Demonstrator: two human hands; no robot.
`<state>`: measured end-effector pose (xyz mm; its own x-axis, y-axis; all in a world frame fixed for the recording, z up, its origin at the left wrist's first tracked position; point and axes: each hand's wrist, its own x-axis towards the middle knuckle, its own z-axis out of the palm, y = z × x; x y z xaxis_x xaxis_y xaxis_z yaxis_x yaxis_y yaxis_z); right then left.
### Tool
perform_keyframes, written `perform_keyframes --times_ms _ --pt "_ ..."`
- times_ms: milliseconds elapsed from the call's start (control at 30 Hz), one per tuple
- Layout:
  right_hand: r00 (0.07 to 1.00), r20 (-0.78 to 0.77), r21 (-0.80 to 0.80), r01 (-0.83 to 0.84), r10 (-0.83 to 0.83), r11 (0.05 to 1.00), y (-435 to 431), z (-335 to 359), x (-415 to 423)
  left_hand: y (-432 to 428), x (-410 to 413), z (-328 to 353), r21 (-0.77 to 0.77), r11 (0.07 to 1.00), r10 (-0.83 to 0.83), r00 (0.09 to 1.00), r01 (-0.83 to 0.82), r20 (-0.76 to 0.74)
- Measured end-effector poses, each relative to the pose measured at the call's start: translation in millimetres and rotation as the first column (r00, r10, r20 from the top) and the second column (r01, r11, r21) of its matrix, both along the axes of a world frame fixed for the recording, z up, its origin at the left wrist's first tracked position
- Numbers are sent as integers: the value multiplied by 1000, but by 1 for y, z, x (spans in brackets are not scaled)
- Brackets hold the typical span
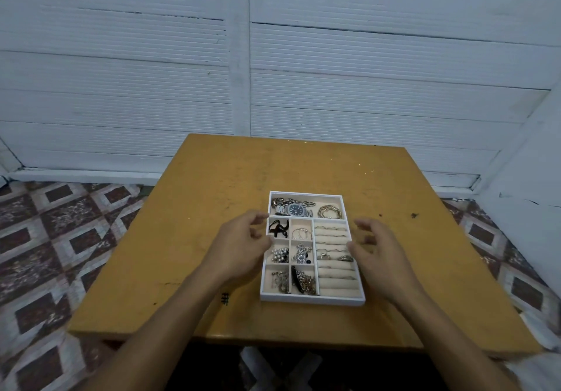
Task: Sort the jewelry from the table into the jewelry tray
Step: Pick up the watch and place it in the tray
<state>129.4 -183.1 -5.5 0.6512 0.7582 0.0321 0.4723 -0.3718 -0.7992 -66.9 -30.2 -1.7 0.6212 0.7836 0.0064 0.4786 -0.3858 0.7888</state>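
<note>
A white jewelry tray (312, 299) with beige compartments sits in the middle of the yellow wooden table (212, 193). Its back compartment holds a silver watch (294, 209), chains and gold bangles (330, 211). The small left compartments hold a black cord piece (278, 228), hoop earrings, beads and chains. Rings (346, 258) sit in the ring rolls on the right. My left hand (239, 248) hovers at the tray's left side with relaxed fingers, holding nothing. My right hand (376, 254) hovers at the tray's right side, fingers spread, holding nothing.
The table stands against a white slatted wall (273, 57). Patterned tiled floor (60, 239) lies to the left and right. I see no loose jewelry on the tabletop around the tray.
</note>
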Motion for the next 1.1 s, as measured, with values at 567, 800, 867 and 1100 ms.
perform_keyframes --times_ms 567,800,867,1100 --pt "992 -130 -31 6 -10 999 -22 -14 -11 -24 -1 -23 90 982 162 986 -165 42" --pt "998 -61 -28 14 -16 1000 -1 -16 2 -4 15 -25 82 980 178 984 -180 29" --pt "998 -57 -41 12 -14 999 11 -14 8 8 24 -22 94 980 174 984 -175 20" --pt "999 -49 -30 -1 -1 1000 50 -3 23 41 52 -14 158 973 177 984 -171 -26"
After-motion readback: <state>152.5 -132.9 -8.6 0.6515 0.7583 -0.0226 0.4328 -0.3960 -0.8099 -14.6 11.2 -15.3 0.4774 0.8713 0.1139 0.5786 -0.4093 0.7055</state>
